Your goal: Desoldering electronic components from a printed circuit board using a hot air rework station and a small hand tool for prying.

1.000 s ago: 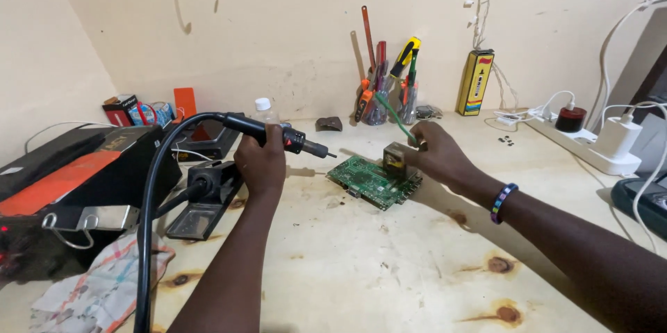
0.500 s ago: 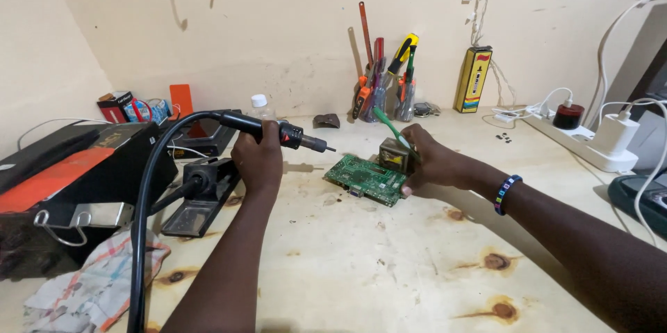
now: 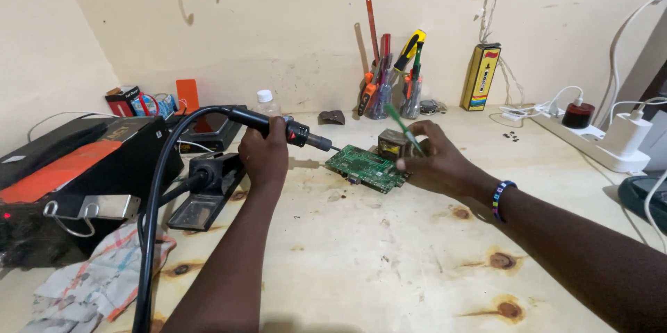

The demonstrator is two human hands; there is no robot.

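Wrapped tight around the black handle of a hot-air wand [image 3: 278, 127], the left hand [image 3: 264, 156] sits left of centre frame, its grip fully closed on the tool, the metal nozzle pointing right toward a green circuit board [image 3: 366, 167] lying flat on the desk [image 3: 389, 263] at centre. A thick black hose [image 3: 156, 201] runs from the handle down the left side of the frame. The right hand [image 3: 434, 163], just right of the board, pinches a thin green tool [image 3: 403, 125] between fingertips, a narrow grip, with the tool slanting up and to the left above a small boxy component [image 3: 392, 144] standing at the board's far edge; whether the tool's tip touches that part I cannot tell. Risk, as I judge it: the nozzle is near the right hand's fingers and the board's other parts, so a drift of the wand could scorch skin or loosen neighbouring components, and the heavy hose could drag the handle off aim. The board rests unclamped, so a nudge from either hand could slide it. A holder stand [image 3: 208, 187] sits lower left of the wand, a cup of screwdrivers [image 3: 389, 83] at upper centre.
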